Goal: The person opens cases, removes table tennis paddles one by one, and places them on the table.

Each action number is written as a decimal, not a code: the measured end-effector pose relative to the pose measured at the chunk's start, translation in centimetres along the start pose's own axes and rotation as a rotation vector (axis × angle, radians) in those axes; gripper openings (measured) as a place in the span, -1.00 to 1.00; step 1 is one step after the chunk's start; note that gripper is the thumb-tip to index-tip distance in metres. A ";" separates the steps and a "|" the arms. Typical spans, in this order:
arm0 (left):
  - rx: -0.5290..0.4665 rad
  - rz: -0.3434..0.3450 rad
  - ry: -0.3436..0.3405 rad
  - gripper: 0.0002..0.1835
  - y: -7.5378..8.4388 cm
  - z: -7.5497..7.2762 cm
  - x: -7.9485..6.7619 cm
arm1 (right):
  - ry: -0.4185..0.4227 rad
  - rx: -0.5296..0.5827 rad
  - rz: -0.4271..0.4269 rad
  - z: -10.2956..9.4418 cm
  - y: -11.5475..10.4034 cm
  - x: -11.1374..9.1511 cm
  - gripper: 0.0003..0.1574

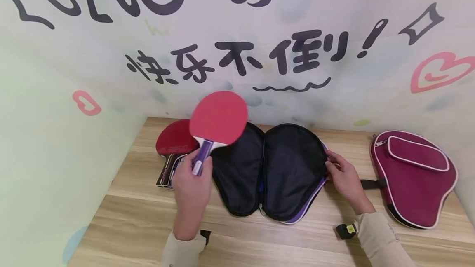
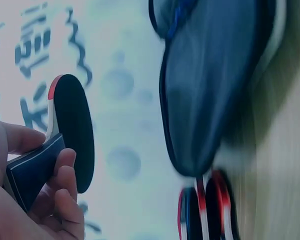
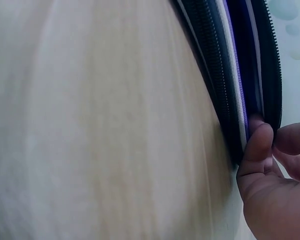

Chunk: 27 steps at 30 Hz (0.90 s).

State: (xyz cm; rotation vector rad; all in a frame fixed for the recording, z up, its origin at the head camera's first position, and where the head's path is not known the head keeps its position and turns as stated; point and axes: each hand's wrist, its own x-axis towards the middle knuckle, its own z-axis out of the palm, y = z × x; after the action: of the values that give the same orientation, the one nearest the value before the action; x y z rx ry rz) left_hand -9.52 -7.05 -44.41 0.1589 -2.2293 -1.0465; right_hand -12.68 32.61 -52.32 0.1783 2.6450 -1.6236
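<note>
A table tennis paddle point(image 1: 219, 116) with a red face is held up by its purple handle in my left hand point(image 1: 193, 184). In the left wrist view the paddle point(image 2: 74, 132) shows its dark side, fingers curled round the handle. An unzipped paddle case point(image 1: 295, 168) lies spread on the table, black lining up, purple and white at its edge. My right hand point(image 1: 345, 180) pinches the case's right rim; the right wrist view shows thumb and fingers at the zippered edge point(image 3: 262, 100). The held paddle covers part of the case's left half.
Left of the case lie more paddles, the top one a red paddle point(image 1: 176, 137), partly hidden behind the left hand. A maroon paddle case point(image 1: 415, 180) with white piping rests at the right. The wooden table point(image 1: 259, 242) meets a wall point(image 1: 111, 52) with writing behind.
</note>
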 end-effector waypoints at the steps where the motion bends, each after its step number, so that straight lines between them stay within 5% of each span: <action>1: 0.008 -0.003 0.014 -0.68 -0.5 -0.3 0.3 | 0.001 -0.001 0.000 0.0 0.0 0.0 -0.39; 11: 0.290 -0.118 0.017 -0.62 -4.2 -2.5 2.4 | 0.014 -0.003 -0.015 0.1 -0.5 -0.3 -0.40; 17: 0.321 -0.121 0.063 -0.64 -6.1 -2.7 2.9 | 0.005 -0.006 0.000 0.1 -0.3 -0.2 -0.39; 27: 0.377 -0.183 -0.001 -0.63 -7.2 -2.9 3.3 | 0.013 -0.006 0.005 0.0 0.0 0.0 -0.39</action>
State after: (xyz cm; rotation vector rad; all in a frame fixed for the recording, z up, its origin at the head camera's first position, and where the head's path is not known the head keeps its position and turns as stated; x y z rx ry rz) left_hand -11.50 -15.01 -46.58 0.5340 -2.4281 -0.7049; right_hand -12.65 32.60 -52.37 0.1959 2.6570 -1.6186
